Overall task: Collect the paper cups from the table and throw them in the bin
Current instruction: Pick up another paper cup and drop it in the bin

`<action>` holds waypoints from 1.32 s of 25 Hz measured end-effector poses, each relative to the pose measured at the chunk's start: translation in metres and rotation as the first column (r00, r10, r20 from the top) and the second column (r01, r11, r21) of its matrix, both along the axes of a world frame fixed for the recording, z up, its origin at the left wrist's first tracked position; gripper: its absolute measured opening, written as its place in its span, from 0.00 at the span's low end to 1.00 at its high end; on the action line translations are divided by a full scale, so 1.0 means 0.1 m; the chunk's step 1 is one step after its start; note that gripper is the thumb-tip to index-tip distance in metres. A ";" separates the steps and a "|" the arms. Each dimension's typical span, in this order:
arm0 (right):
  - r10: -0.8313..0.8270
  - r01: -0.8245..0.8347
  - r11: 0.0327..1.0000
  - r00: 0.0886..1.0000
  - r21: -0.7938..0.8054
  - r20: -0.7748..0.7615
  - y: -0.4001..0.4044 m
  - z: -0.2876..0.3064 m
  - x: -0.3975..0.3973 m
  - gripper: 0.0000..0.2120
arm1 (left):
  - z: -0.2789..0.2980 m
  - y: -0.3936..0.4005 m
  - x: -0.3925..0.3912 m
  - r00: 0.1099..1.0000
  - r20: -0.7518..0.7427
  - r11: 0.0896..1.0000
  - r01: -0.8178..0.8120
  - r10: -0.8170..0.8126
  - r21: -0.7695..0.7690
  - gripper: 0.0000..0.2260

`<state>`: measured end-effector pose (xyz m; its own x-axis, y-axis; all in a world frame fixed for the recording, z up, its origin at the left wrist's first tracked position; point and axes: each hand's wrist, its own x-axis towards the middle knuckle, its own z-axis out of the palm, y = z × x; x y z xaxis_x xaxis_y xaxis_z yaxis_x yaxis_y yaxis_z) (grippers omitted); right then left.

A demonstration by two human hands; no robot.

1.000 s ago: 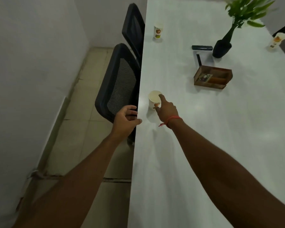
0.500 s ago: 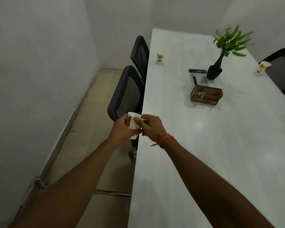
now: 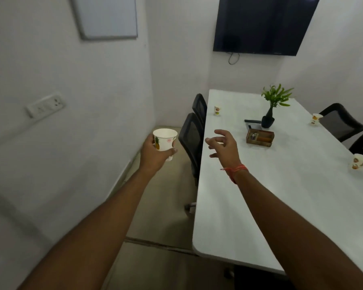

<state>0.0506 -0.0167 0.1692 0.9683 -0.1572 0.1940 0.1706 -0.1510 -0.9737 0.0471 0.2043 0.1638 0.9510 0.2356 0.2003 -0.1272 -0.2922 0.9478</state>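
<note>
My left hand (image 3: pixel 155 153) holds a white paper cup with a pineapple print (image 3: pixel 165 140) upright, left of the table over the floor. My right hand (image 3: pixel 223 146) hovers above the near left part of the white table (image 3: pixel 260 195), fingers spread, holding nothing. Three more paper cups stand on the table: one at the far left edge (image 3: pixel 217 110), one at the far right edge (image 3: pixel 315 118), one at the near right edge (image 3: pixel 359 161). No bin is in view.
Two black mesh chairs (image 3: pixel 192 141) stand along the table's left side and two more (image 3: pixel 342 122) on its right. A plant in a black vase (image 3: pixel 268 117), a remote (image 3: pixel 253 121) and a brown box (image 3: pixel 260 137) sit mid-table. A wall runs close on my left.
My right hand took the cup from the table and passed it to my left hand, then let go and opened. The view has tilted up toward the far wall.
</note>
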 end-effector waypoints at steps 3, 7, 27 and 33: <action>0.070 -0.073 0.996 0.995 0.044 0.064 0.27 0.32 -0.57 0.22 | 0.35 0.28 -0.69 0.995 0.061 0.997 -0.079 0.078 0.019 0.34; 0.260 -0.268 0.962 0.958 0.054 0.120 0.67 0.47 -1.44 0.20 | 0.59 0.55 -1.89 0.971 0.130 0.978 -0.208 0.202 0.032 0.33; 0.970 -0.971 0.233 0.235 0.050 0.057 3.40 -0.24 -7.60 0.21 | -0.32 1.66 -9.45 0.275 -0.017 0.276 -0.961 0.961 0.024 0.35; 0.996 -0.997 0.073 0.071 0.035 -0.062 3.69 -0.93 -9.45 0.21 | -0.92 1.59 -11.34 0.127 -0.171 0.129 -0.992 0.977 0.004 0.33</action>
